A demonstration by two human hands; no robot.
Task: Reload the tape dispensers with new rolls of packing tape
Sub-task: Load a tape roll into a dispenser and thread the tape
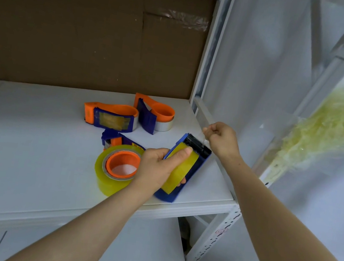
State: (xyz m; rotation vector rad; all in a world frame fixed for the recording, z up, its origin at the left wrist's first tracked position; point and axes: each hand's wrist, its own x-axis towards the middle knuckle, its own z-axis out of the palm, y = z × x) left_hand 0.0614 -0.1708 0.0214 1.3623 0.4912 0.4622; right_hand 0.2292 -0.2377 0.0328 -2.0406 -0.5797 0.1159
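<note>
— What stage is this, would you say?
— Threading, I reckon. The roll [179,171] sits in the blue dispenser [198,166], and the right hand [220,139] draws the tape end [204,136] out past the black roller at the top
— How are the hands set?
— The left hand [157,168] wraps the dispenser from the side, thumb pressed flat on the roll. The right hand has its fingers curled, pinching the tape end just above the dispenser's mouth
— And where is the thing?
— Tilted, its lower end seemingly resting on the shelf [33,133] near the front right corner, its top raised toward the right hand
— What does the next move need?
— My guess is laying the strip over the roller and bringing it flat to the cutting edge. Thin tape like that folds onto itself easily, so the pull wants to be straight, with the thumb braking the roll
— What's the tape like?
— Yellowish, glossy, a wide band. The pulled end is almost see-through and hard to make out
— Any others to do?
— Beside the left hand a spare roll [103,173] lies flat around an orange hub, with blue parts behind it. Further back lie an orange dispenser [112,108] and a far dispenser [162,111] holding a silvery, nearly bare core. I'd judge those want reloading. A wad [330,130] of crumpled tape hangs on the rack at the right
</note>
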